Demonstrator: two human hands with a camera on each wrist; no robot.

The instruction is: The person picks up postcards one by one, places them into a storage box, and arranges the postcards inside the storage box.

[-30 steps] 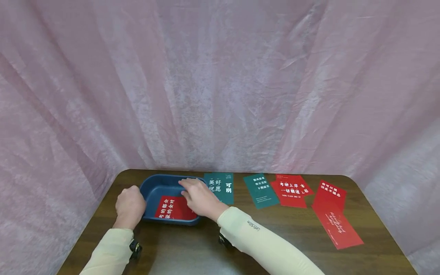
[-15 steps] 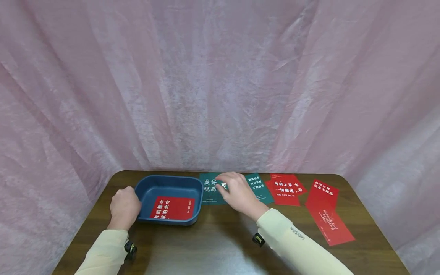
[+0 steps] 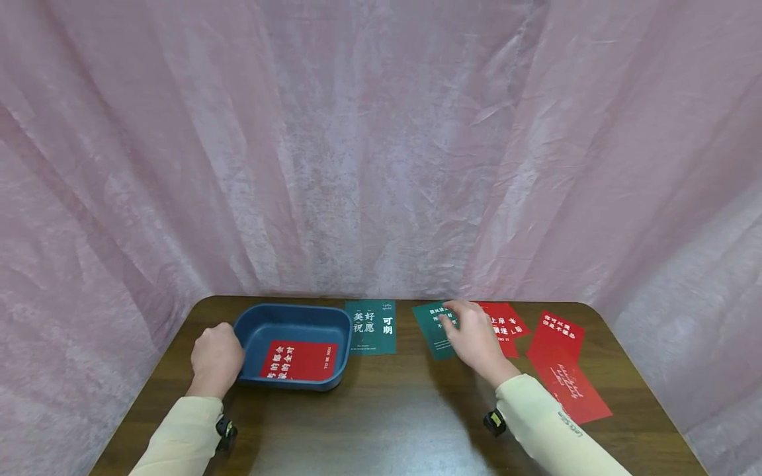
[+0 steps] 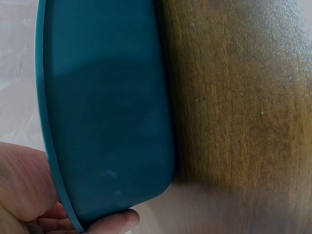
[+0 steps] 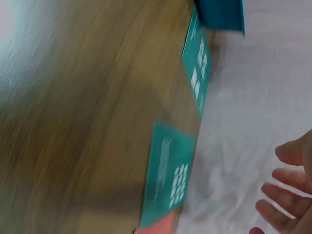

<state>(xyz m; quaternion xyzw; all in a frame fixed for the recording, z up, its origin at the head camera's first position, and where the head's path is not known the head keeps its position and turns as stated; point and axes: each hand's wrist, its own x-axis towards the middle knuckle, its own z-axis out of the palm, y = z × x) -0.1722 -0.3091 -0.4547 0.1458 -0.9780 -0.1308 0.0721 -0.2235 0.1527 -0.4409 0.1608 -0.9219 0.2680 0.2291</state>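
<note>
My left hand point(image 3: 217, 357) grips the left end of a blue plastic basin point(image 3: 293, 311). The left wrist view shows fingers curled round the end of its wall point(image 4: 107, 122). A red card point(image 3: 306, 361) with white lettering lies in the basin. My right hand point(image 3: 474, 336) hovers with loosely bent fingers over a tilted green card point(image 3: 430, 324) and partly hides some overlapping red cards point(image 3: 506, 316). In the right wrist view nothing is between the right hand's point(image 5: 292, 190) spread fingers, and the tilted green card point(image 5: 168, 170) lies apart from them.
Beside the basin lie side-by-side green cards point(image 3: 372, 344). More red cards point(image 3: 568, 387) overlap toward the table's right side. A pink curtain point(image 3: 381, 152) hangs directly behind the wooden table's point(image 3: 357, 430) back edge.
My right hand has moved from above the basin to the right, passing over the green cards toward the red ones. My left hand keeps its grip on the basin.
</note>
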